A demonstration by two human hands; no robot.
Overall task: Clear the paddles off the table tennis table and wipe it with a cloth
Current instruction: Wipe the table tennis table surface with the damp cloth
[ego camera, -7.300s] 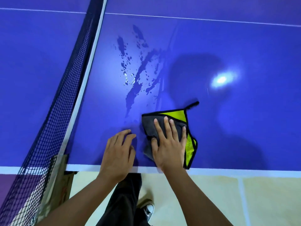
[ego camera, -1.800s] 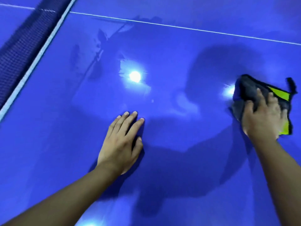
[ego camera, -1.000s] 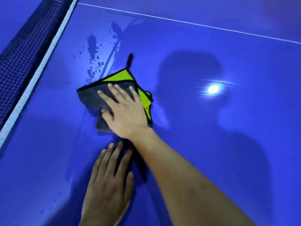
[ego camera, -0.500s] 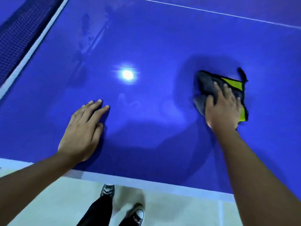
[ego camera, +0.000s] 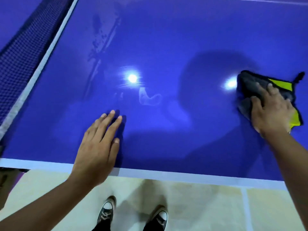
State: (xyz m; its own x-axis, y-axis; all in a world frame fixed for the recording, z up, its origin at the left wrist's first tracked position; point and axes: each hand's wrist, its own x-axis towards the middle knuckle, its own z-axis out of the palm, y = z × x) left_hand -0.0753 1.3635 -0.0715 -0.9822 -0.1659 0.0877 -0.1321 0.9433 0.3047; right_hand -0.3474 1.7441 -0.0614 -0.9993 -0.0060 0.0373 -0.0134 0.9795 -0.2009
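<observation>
The blue table tennis table [ego camera: 166,47] fills the view, and no paddle is in sight. A grey and yellow-green cloth [ego camera: 250,84] with black trim lies on it at the far right. My right hand [ego camera: 271,110] presses flat on the cloth with fingers spread. My left hand [ego camera: 98,145] rests palm down on the table near its front edge, fingers straight, holding nothing. Faint wet streaks [ego camera: 101,35] show on the surface at the upper left.
The net [ego camera: 21,52] with its white top band runs diagonally along the left. The table's white front edge [ego camera: 183,175] crosses the lower part of the view. Below it are the pale floor and my two black sneakers [ego camera: 133,215].
My right hand has slid the cloth further right across the table since half a second ago. My left hand stays flat near the front edge. The water drops seen earlier are now smeared.
</observation>
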